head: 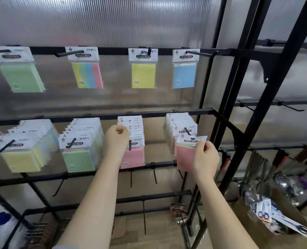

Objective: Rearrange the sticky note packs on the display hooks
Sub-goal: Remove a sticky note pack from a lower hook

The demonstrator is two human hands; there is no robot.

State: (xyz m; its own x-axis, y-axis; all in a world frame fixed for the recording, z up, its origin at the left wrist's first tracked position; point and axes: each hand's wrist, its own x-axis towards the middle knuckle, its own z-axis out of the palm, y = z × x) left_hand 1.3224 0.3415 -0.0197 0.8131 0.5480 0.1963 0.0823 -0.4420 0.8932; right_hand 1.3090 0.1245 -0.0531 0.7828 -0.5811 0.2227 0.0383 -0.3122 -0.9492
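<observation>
Pink pack (184,159) pinched, right hand (205,159)

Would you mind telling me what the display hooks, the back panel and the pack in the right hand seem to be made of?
Display hooks: apparently metal, matte black coating; thin, rigid rods.
Back panel: probably translucent ribbed plastic sheet; fine vertical flutes, blurred light through it.
Pink pack that the right hand pinches: looks like paper notes under a white printed card header, likely in a clear glossy sleeve.
</observation>
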